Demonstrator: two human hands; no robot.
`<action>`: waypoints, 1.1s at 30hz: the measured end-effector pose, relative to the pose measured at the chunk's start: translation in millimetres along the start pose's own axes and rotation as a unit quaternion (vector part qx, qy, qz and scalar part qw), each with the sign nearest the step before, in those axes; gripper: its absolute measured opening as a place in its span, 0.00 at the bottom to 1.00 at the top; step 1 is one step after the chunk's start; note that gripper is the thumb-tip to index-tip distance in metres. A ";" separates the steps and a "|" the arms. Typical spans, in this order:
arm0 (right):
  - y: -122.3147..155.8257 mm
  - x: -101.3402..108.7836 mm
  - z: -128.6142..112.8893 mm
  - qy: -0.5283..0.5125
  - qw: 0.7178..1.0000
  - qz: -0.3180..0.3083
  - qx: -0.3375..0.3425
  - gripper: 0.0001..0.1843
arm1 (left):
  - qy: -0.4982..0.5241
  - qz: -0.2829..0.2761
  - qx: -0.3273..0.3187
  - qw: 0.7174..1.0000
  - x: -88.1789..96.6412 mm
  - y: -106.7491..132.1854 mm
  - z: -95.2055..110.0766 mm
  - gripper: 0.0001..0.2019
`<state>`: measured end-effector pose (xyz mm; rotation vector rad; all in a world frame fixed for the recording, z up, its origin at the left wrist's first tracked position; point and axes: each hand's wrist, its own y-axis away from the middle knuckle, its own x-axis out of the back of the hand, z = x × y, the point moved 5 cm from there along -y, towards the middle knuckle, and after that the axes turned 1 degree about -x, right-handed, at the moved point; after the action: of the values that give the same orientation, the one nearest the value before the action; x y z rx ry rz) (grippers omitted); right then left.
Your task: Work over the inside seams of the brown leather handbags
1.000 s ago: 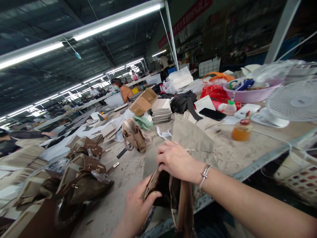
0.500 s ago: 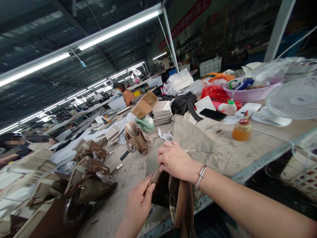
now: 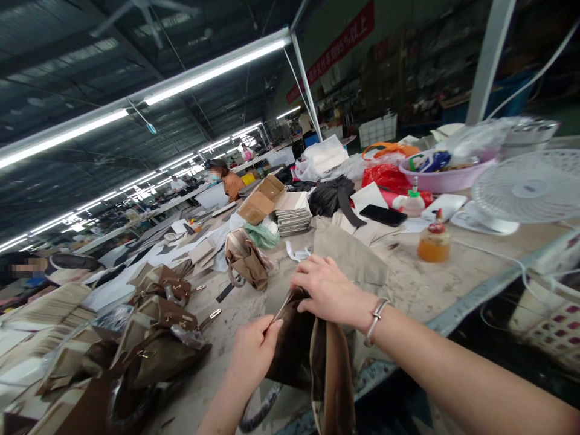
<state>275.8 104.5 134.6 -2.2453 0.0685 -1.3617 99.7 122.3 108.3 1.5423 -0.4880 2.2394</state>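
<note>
Both left hand (image 3: 257,347) and right hand (image 3: 333,296) hold an open bag (image 3: 333,374) by its rim at the counter (image 3: 408,296) edge, left grip pinched tight, right curled over. Working that rim seems the step; next likely needs an even pinch. Cloth (image 3: 347,249) lies just beyond; other bags (image 3: 174,353), left, aren't in the way.

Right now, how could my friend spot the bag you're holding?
Find the worktable, then its near edge, where the left hand and right hand are close together. They grip the brown bag by its rim. Other brown bags sit farther left on the worktable; only this one is in those two hands.
</note>
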 end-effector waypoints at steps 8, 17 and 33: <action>-8.0 -8.8 1.6 0.017 1.000 -0.012 -0.005 0.06 | -0.003 0.004 0.012 1.000 -3.3 1.2 2.7 0.17; -11.6 -9.6 3.9 0.028 1.000 0.001 0.003 0.07 | -0.046 -0.013 0.003 0.999 -6.6 1.3 5.1 0.15; -22.2 -15.0 4.8 0.022 0.999 -0.048 -0.002 0.08 | -0.091 -0.049 -0.065 0.993 12.9 -27.9 24.7 0.12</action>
<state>267.6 130.2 130.5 -2.2470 -0.0207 -1.4627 129.1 136.1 130.8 1.6740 -0.5838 1.9638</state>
